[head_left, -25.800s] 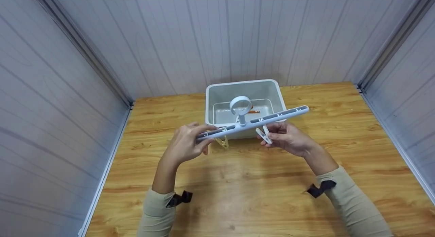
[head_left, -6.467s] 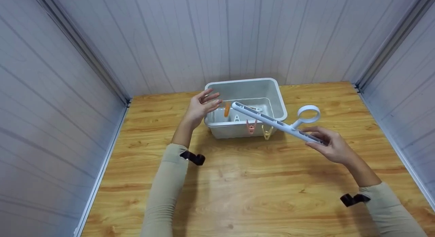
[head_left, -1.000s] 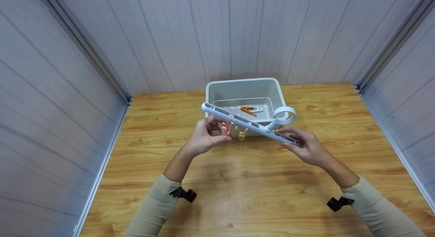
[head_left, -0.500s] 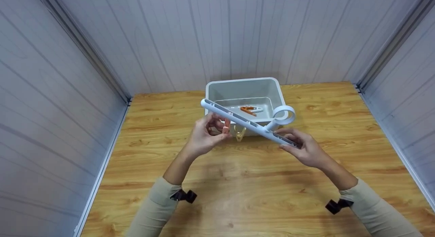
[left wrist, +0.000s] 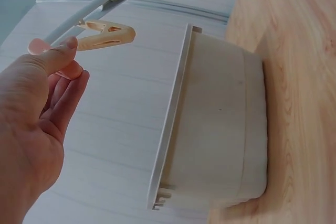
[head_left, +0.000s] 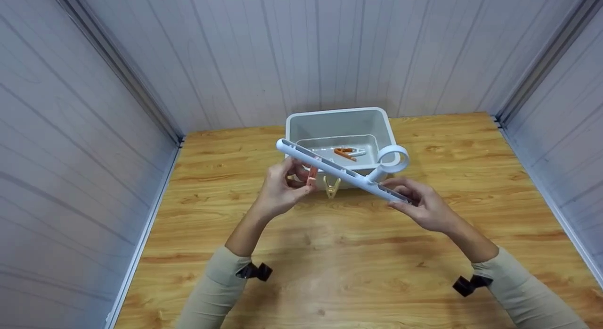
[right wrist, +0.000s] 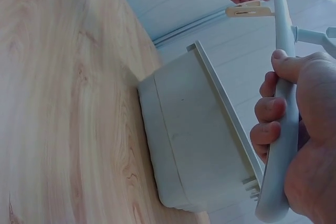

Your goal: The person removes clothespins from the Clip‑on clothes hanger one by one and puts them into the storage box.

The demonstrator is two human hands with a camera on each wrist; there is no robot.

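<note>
My right hand (head_left: 424, 206) grips the right end of a white clip hanger (head_left: 341, 171) with a ring hook, held tilted above the bin's near side, left end farther away. At the bar's left half my left hand (head_left: 280, 190) pinches a pink clothespin (head_left: 312, 175) between thumb and fingers. The pin's upper end meets the bar; whether it is hooked on is hidden. A yellow clothespin (head_left: 331, 187) hangs from the bar just right of it. In the left wrist view the yellow clothespin (left wrist: 107, 36) shows beside the thumb.
A grey plastic bin (head_left: 339, 113) stands on the wooden table (head_left: 339, 272) near the back wall. Inside lie an orange clothespin (head_left: 346, 154) and a white clothespin (head_left: 359, 152), partly overlapping. Panel walls close in the back and both sides.
6.5 s ago the left hand was over the bin, holding nothing, the hanger farther right. Within the last second the hanger's left end shifted slightly up and left; both grips stayed.
</note>
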